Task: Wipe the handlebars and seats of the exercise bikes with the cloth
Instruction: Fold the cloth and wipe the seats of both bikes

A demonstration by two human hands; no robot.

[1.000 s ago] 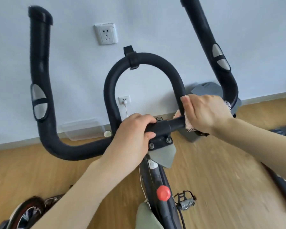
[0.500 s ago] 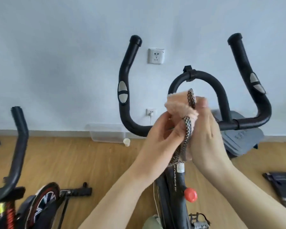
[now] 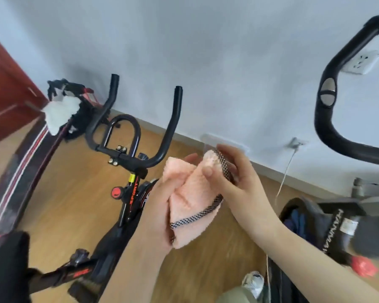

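Pink cloth [image 3: 190, 193], one, gripped by left hand [image 3: 159, 206], right hand [image 3: 235, 182]; two handlebars [image 3: 127, 154] [image 3: 325, 121].

A pale wall [image 3: 206, 51] carries a white socket [image 3: 361, 62] at the upper right and a lower outlet [image 3: 297, 142] with a white cable [image 3: 284, 174] plugged in, above a wooden floor [image 3: 59, 193], with a red door [image 3: 2, 88] and a white fluffy mop head [image 3: 60, 113] at the left.

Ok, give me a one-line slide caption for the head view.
The left hand and right hand grip a bunched pink cloth in mid-air, an exercise bike's black handlebars behind them.
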